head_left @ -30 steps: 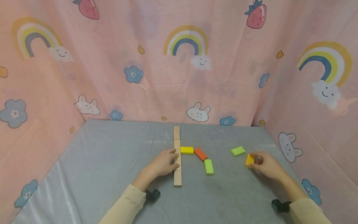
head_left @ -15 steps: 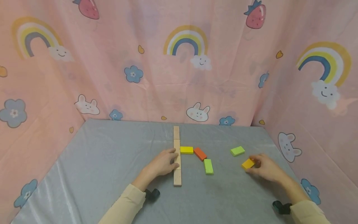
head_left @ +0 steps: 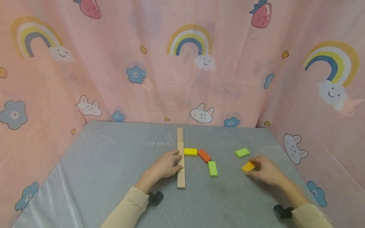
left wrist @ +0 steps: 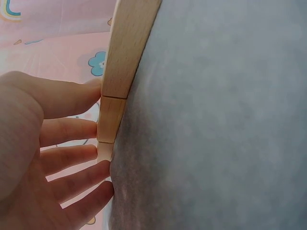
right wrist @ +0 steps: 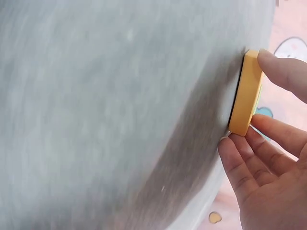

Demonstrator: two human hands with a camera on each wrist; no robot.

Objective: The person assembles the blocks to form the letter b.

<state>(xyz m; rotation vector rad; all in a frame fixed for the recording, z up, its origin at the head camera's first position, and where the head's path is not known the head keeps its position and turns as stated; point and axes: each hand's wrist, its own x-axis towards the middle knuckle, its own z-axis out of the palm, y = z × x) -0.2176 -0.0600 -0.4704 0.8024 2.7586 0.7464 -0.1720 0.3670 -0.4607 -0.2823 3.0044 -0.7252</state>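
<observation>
My right hand pinches an orange-yellow wooden block between thumb and fingers, low over the grey cloth; in the right wrist view the block lies flat against or just above the cloth. A straight row of plain wooden blocks runs away from me at the middle. My left hand rests on this row with its fingers relaxed and fairly straight, thumb against the wood. From the row's right side a yellow block, a red-orange block and a green block form a curve.
Another green block lies behind the orange-yellow one. Grey cloth covers the table, and a pink printed curtain closes it off at the back and sides.
My right hand has moved slightly left with the orange-yellow block, which has turned from nearly lengthwise to a slant. The left hand and the other blocks stay put.
</observation>
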